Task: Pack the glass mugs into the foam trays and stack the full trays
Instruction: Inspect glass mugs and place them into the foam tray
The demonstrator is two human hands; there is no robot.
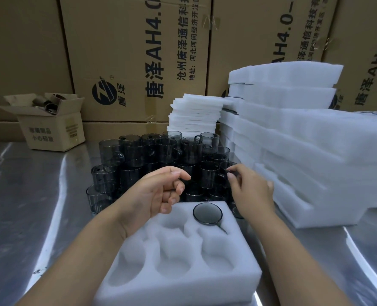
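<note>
Both hands hang over the far edge of a white foam tray [183, 290] that lies on the shiny metal table [39, 195] right in front of the person. The left hand [161, 192] is palm-up with its fingers loosely curled and nothing in it, just short of the pile of smoky glass mugs [152, 155]. The right hand [252, 191] reaches into the right side of that pile, with thumb and forefinger close together at a mug's rim or handle; I cannot tell whether it has a hold of it. One mug [207, 213] sits sunk in the tray's far right pocket, between the two wrists, with its handle lying in the slot towards the near right. The pile stands two or three layers high just beyond the tray. To the right, close beside the right hand, is a tall stack of foam trays [293, 151], and behind the mugs a stack of thin foam sheets [195, 115]. A small open cardboard box [48, 131] sits at far left, with big printed cartons [134, 51] walling off the back.
</note>
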